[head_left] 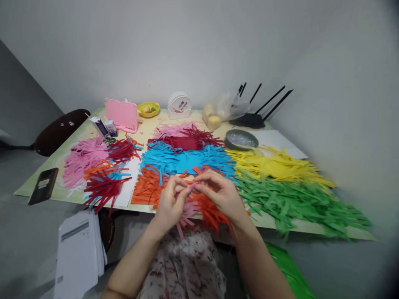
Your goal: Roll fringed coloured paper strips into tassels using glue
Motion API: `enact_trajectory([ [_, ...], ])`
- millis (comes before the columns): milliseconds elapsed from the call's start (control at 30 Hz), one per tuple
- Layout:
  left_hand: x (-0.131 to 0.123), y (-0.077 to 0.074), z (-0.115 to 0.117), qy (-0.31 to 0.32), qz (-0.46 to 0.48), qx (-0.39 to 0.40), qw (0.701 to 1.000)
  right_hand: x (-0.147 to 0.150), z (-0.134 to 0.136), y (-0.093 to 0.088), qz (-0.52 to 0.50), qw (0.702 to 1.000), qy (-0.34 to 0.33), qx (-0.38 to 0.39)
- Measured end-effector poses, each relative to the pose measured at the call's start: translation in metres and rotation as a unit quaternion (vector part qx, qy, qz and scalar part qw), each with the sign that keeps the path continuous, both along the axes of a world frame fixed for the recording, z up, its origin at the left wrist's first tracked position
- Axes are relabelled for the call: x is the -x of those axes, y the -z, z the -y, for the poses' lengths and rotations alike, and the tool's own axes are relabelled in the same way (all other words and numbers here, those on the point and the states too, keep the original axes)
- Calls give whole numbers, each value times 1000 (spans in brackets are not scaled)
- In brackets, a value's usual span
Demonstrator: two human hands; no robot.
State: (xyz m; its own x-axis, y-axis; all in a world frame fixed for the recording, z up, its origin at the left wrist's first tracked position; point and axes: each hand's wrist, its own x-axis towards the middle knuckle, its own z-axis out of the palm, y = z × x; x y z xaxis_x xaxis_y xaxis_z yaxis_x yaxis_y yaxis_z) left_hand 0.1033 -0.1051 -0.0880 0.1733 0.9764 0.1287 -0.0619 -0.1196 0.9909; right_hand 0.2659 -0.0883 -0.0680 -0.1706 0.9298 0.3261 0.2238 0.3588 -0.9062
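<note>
My left hand (172, 200) and my right hand (218, 192) meet over the table's front edge, both with fingers pinched. Between their fingertips they hold the narrow top of a pink paper tassel (188, 211), whose strips hang down below my hands. Cut orange fringed paper (145, 187) lies directly under and beside them. Behind it is a blue fringed sheet (188, 162), then dark red fringed paper (187, 143). To the right spread yellow fringed paper (277, 165) and green fringed paper (299, 203).
Finished-looking tassels in red (107, 187) and pink (84, 158) lie at left, near a phone (43, 185) at the table edge. Farther back stand a pink tablet case (121, 115), yellow bowl (148, 110), grey bowl (241, 139) and black router (249, 120). White packets (77, 253) sit below left.
</note>
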Motion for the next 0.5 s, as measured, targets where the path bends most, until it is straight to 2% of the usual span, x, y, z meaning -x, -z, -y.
enact_trajectory([
  [167, 2, -1, -1, 28, -8, -13, 999, -3, 0, -9, 43, 999, -22, -10],
  [300, 1, -6, -5, 53, 15, -18, 998, -3, -1, -14, 64, 998, -5, -23],
  [500, -1, -10, -11, 16, 37, 3, 999, 3, 0, -17, 61, 998, 4, -16],
])
